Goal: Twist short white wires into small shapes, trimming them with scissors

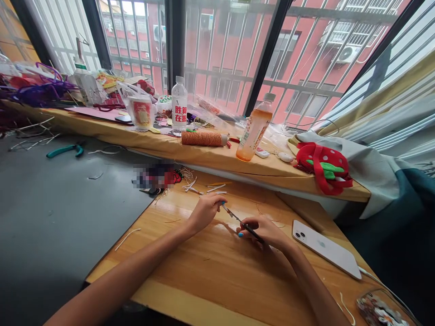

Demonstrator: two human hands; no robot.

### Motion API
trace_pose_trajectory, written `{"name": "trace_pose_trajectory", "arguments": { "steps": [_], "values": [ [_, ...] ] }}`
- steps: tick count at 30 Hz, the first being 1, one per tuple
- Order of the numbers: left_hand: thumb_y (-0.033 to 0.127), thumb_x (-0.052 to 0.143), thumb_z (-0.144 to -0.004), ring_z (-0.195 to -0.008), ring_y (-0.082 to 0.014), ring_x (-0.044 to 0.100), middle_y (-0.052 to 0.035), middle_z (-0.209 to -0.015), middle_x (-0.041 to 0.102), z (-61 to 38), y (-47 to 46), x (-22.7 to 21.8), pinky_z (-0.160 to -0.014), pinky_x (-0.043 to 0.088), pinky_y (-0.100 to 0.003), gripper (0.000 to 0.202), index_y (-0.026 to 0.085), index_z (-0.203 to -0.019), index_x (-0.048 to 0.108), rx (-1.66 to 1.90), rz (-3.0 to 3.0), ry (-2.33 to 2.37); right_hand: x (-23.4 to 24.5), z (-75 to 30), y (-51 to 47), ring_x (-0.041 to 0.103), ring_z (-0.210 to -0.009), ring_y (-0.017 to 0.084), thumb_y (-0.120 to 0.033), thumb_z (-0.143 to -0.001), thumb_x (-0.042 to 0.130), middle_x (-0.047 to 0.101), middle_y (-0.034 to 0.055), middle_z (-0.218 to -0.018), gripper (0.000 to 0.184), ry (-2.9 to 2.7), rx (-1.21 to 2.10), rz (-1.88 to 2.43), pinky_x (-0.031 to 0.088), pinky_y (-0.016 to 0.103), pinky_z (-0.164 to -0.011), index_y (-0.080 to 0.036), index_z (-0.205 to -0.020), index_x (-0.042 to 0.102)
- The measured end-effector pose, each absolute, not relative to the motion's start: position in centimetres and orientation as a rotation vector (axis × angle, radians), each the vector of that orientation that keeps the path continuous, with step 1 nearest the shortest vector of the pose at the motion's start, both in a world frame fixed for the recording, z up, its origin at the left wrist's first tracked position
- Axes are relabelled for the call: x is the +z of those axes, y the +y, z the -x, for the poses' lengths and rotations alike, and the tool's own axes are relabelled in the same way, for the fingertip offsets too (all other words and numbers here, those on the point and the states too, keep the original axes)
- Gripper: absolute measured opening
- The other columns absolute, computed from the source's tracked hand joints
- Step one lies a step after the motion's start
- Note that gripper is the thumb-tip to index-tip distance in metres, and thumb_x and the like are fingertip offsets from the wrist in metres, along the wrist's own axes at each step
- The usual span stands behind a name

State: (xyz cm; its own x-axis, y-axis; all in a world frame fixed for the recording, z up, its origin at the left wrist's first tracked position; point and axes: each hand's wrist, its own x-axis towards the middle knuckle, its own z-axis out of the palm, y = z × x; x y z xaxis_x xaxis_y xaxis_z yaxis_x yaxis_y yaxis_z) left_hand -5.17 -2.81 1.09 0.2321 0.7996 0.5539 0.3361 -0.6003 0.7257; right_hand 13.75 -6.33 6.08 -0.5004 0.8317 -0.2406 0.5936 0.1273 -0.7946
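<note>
Some bottled orange liquid (245, 156) beyond scissors (252, 232)

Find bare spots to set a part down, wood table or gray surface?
Widest: gray surface, below the teal pliers, left of the wooden table; a few tiny scraps. Also the wood between the left forearm and right forearm. Crowded: window ledge and the table's back, around the white strips.
</note>
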Motion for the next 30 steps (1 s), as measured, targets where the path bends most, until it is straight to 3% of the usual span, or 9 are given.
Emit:
{"name": "trace_pose_trajectory", "arguments": {
  "steps": [7, 12, 15, 18, 21, 24, 27, 30],
  "values": [
    [0.011, 0.041, -0.077, -0.056, -0.0079, 0.051, -0.0014, -0.068, 0.057, 6.3, -1.8, 2.1, -0.056, 0.042, -0.019, 0.02, 0.014, -0.082, 0.061, 1.42, -2.028, 1.194, 4.0, -14.5, -5.4, 0.038, -0.03, 0.005, -0.043, -0.066, 0.053, 0.043, -0.0067, -0.042, 0.028, -1.914, 1.331, 1.397, 0.026, 0.016, -0.03, -0.015, -0.064, 0.049],
    [0.014, 0.041, -0.077, -0.077, -0.0117, 0.056, -0.0046, -0.089, 0.06, 10.4, 0.8, 2.8, -0.072, 0.043, -0.023, 0.023, 0.015, -0.093, 0.058, 1.648, -1.931, 1.478, 3.2, -14.8, -4.7, 0.04, -0.029, 0.006, -0.043, -0.066, 0.052, 0.046, -0.0066, -0.043, 0.031, -1.77, 1.433, 1.387, 0.029, 0.017, -0.03, -0.014, -0.076, 0.05],
    [0.011, 0.038, -0.077, -0.087, -0.0131, 0.054, -0.0037, -0.097, 0.06, 12.8, 2.3, 1.6, -0.078, 0.041, -0.024, 0.029, 0.017, -0.097, 0.058, 1.503, -2.058, 1.656, 3.4, -14.8, -4.6, 0.039, -0.029, 0.006, -0.044, -0.064, 0.053, 0.045, -0.0068, -0.042, 0.032, -1.759, 1.439, 1.411, 0.027, 0.017, -0.03, -0.014, -0.077, 0.051],
    [0.013, 0.042, -0.073, -0.089, -0.0168, 0.053, -0.0043, -0.092, 0.062, 14.2, 3.1, 0.3, -0.082, 0.038, -0.029, 0.026, 0.018, -0.09, 0.061, 1.191, -2.263, 1.857, 3.6, -14.7, -4.7, 0.039, -0.031, 0.006, -0.045, -0.063, 0.053, 0.044, -0.0066, -0.043, 0.034, -1.77, 1.428, 1.426, 0.027, 0.017, -0.031, -0.014, -0.078, 0.051],
    [0.019, 0.045, -0.073, -0.092, -0.0199, 0.049, -0.006, -0.091, 0.061, 14.3, 3.1, 0.2, -0.084, 0.035, -0.033, 0.022, 0.017, -0.089, 0.061, 1.168, -2.335, 2.017, 3.9, -14.6, -4.8, 0.04, -0.034, 0.006, -0.047, -0.066, 0.05, 0.044, -0.0061, -0.046, 0.038, -1.785, 1.407, 1.437, 0.029, 0.018, -0.035, -0.014, -0.085, 0.05],
    [0.021, 0.042, -0.076, -0.094, -0.0191, 0.045, -0.0056, -0.096, 0.057, 13.4, 2.4, 0.9, -0.085, 0.033, -0.033, 0.023, 0.018, -0.094, 0.057, 1.222, -2.481, 1.945, 3.8, -14.8, -4.7, 0.047, -0.045, 0.008, -0.044, -0.066, 0.051, 0.049, -0.0034, -0.059, 0.046, -1.867, 1.21, 1.492, 0.036, 0.021, -0.043, -0.014, -0.101, 0.045],
    [0.026, 0.045, -0.077, -0.098, -0.019, 0.04, -0.0034, -0.097, 0.055, 11.7, 1.4, 1.2, -0.087, 0.029, -0.034, 0.018, 0.021, -0.09, 0.057, 1.011, -2.792, 1.627, 3.6, -15.1, -4.5, 0.054, -0.068, 0.013, -0.032, -0.061, 0.057, 0.055, 0.0032, -0.082, 0.057, -1.955, 0.894, 1.564, 0.041, 0.025, -0.062, -0.014, -0.112, 0.037],
    [0.029, 0.047, -0.077, -0.1, -0.0193, 0.037, -0.0035, -0.097, 0.053, 10.3, 0.5, 1.0, -0.088, 0.027, -0.034, 0.015, 0.019, -0.083, 0.057, 0.824, -2.938, 1.466, 3.4, -15.4, -4.4, 0.053, -0.086, 0.017, -0.023, -0.063, 0.053, 0.055, 0.0081, -0.096, 0.048, -2.031, 0.685, 1.64, 0.038, 0.029, -0.077, -0.014, -0.109, 0.042]
  ]
}}
